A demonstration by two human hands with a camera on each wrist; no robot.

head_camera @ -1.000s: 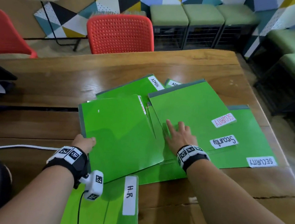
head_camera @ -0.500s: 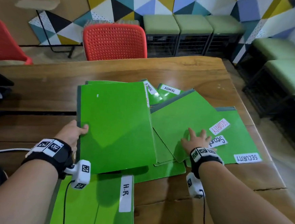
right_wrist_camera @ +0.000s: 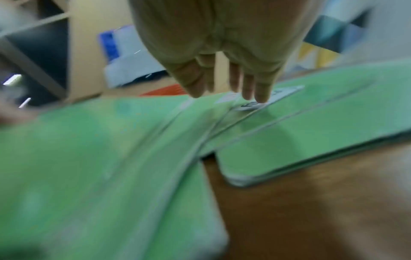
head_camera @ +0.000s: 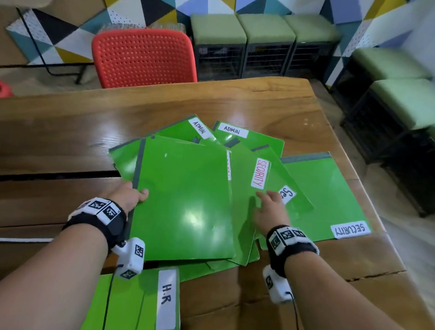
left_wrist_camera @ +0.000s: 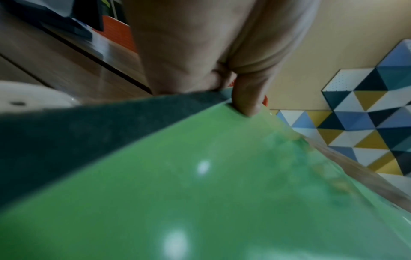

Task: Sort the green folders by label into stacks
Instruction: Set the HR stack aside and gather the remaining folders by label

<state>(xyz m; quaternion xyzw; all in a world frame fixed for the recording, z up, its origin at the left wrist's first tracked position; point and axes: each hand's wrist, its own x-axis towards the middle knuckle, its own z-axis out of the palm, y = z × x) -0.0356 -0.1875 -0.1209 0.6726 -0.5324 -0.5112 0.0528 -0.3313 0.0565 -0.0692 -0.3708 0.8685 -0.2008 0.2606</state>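
Observation:
Several green folders lie fanned across the wooden table (head_camera: 57,131). My left hand (head_camera: 130,195) grips the dark spine edge of a plain-faced folder (head_camera: 185,201), thumb on top (left_wrist_camera: 246,105), holding it over the pile. My right hand (head_camera: 270,210) lies flat with straight fingers (right_wrist_camera: 260,93) on a folder with a red SECURITY label (head_camera: 260,173), fingertips at a half-covered second label (head_camera: 287,195). Two ADMIN folders (head_camera: 232,131) peek out behind. Another SECURITY folder (head_camera: 338,200) lies at the right. An H.R folder (head_camera: 148,307) lies near me.
A red chair (head_camera: 144,57) stands at the table's far side. Green-cushioned stools (head_camera: 268,31) line the wall and the right side. A white cable (head_camera: 10,239) runs along the left of the table. The table's right edge is close to the SECURITY folder.
My left hand has swung the plain folder right, over the pile's middle. The red SECURITY folder has turned upright under my right hand, which moved up towards its label.

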